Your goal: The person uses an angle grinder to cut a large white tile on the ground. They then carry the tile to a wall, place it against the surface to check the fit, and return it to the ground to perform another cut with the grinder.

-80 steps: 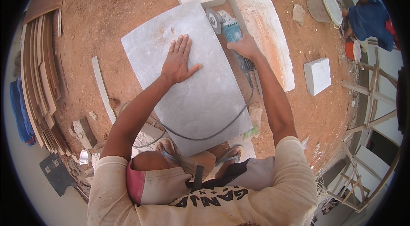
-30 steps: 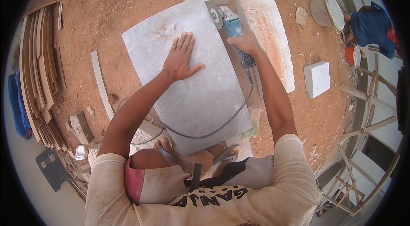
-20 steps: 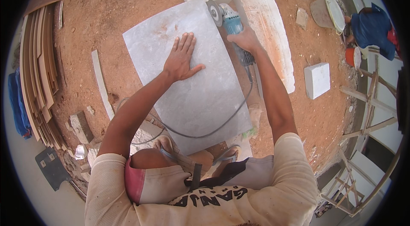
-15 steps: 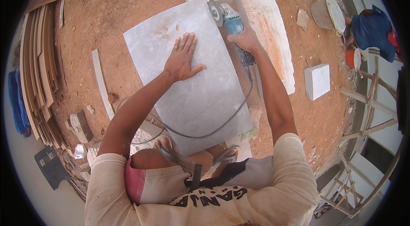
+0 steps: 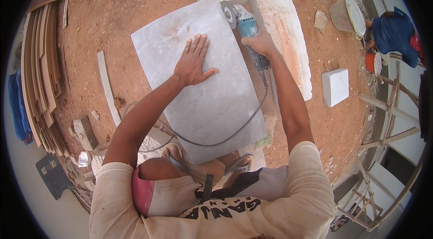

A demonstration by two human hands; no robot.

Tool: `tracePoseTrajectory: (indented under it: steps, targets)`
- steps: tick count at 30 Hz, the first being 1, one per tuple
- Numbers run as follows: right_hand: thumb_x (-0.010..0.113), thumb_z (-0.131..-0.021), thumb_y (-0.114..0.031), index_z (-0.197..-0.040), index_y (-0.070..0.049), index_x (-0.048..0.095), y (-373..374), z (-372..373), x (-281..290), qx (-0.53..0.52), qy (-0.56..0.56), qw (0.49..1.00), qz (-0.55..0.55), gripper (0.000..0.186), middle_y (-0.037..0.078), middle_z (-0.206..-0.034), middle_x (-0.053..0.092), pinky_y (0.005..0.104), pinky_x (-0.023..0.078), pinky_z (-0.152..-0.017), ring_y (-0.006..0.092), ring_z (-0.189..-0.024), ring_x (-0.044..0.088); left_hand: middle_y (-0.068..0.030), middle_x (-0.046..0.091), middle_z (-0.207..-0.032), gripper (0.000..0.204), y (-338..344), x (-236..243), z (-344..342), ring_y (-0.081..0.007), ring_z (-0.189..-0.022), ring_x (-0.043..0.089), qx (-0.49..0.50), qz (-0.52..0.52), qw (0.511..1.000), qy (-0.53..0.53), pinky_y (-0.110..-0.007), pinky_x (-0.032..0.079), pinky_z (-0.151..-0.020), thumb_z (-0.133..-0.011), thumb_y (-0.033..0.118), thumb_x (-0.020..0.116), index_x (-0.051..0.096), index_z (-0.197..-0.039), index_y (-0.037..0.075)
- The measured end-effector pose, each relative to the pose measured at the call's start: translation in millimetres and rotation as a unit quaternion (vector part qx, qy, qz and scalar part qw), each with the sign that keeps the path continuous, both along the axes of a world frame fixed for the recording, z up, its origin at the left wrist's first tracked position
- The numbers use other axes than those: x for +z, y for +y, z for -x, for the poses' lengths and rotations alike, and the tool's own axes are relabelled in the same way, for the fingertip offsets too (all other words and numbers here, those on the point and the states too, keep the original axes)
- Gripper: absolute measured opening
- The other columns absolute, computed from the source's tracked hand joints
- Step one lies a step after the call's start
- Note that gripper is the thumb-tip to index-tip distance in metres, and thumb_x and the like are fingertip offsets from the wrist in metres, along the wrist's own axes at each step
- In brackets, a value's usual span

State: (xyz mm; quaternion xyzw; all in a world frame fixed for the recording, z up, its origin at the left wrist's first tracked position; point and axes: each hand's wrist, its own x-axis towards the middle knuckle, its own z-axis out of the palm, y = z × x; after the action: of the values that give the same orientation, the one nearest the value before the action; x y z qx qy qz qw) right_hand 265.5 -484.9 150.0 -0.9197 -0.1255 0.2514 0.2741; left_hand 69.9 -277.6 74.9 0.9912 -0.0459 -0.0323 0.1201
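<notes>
A large grey stone-look tile (image 5: 212, 108) lies in front of me, with brownish dust near its far end. My left hand (image 5: 194, 60) rests flat on it, fingers stretched out and thumb apart. In my right hand (image 5: 259, 42) is a teal angle grinder (image 5: 247, 24), gripped round its body. The grinder's disc (image 5: 229, 14) stands upright at the tile's far right edge; whether it touches cannot be made out. From the grinder's rear a dark cord (image 5: 225, 140) loops across the near part of the tile to the left.
White blocks (image 5: 282, 36) lie right of and beyond the tile. A smaller white block (image 5: 335, 86) sits farther right. Stacked boards (image 5: 43, 72) and a narrow strip (image 5: 108, 88) are at left. Beside a bucket (image 5: 345, 15), another person (image 5: 394, 36) is bent over. Wooden framing (image 5: 390, 108) stands right.
Almost nothing differs. The whole scene sits slightly shifted in the picture, while both hands, the grinder and the tile keep their places relative to one another.
</notes>
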Motion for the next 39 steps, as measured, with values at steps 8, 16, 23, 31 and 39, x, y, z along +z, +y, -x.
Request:
tracePoseTrajectory:
  steps: [8, 16, 23, 31, 39]
  targets:
    - [0.079, -0.065, -0.033, -0.112, 0.008, 0.068, -1.1, -6.7, -8.3, 0.007, -0.004, 1.0, 0.005, 0.064, 0.027, -0.105, 0.072, 0.0427, 0.056, -0.087, 0.0373, -0.101, 0.071, -0.0205, 0.016, -0.168, 0.111, -0.2, -1.7, -1.1, -0.0334, -0.158, 0.006, 0.001, 0.01, 1.0, 0.0, -0.048, 0.005, -0.13, -0.091, 0.08, 0.043, 0.017, -0.161, -0.002]
    - [0.079, -0.064, -0.034, -0.11, 0.009, 0.068, -1.5, -13.4, -17.6, 0.011, -0.01, 1.0, 0.001, 0.064, 0.028, -0.104, 0.072, 0.0426, 0.056, -0.086, 0.0383, -0.099, 0.071, -0.0202, 0.016, -0.168, 0.109, -1.2, -1.4, -1.3, -0.0331, -0.158, 0.006, -0.003, -0.005, 1.0, 0.007, -0.048, 0.005, -0.13, -0.093, 0.079, 0.039, 0.016, -0.161, -0.003]
    - [0.078, -0.064, -0.034, -0.113, 0.008, 0.068, 4.7, -11.4, -5.2, 0.018, 0.0, 1.0, 0.005, 0.065, 0.028, -0.107, 0.071, 0.0432, 0.056, -0.088, 0.0382, -0.102, 0.071, -0.0198, 0.015, -0.169, 0.112, -0.6, -2.7, -0.9, -0.0325, -0.158, 0.006, -0.001, -0.001, 1.0, 0.005, -0.048, 0.004, -0.13, -0.091, 0.082, 0.039, 0.017, -0.161, -0.002]
    - [0.077, -0.065, -0.034, -0.118, 0.006, 0.067, 7.3, -16.8, -8.0, 0.028, -0.012, 1.0, -0.006, 0.067, 0.028, -0.11, 0.071, 0.0434, 0.054, -0.092, 0.039, -0.106, 0.069, -0.0205, 0.016, -0.168, 0.111, 0.4, -5.4, -0.8, -0.0335, -0.158, 0.006, -0.004, 0.005, 1.0, -0.007, -0.049, 0.005, -0.13, -0.091, 0.081, 0.04, 0.017, -0.16, -0.003]
    - [0.076, -0.066, -0.034, -0.118, 0.007, 0.067, 10.6, -17.7, -2.8, 0.026, 0.002, 1.0, 0.013, 0.067, 0.029, -0.111, 0.07, 0.0434, 0.055, -0.092, 0.0394, -0.106, 0.069, -0.021, 0.017, -0.168, 0.11, 0.4, -1.2, -2.1, -0.034, -0.158, 0.007, -0.007, 0.005, 1.0, -0.004, -0.048, 0.005, -0.13, -0.092, 0.079, 0.04, 0.017, -0.16, -0.004]
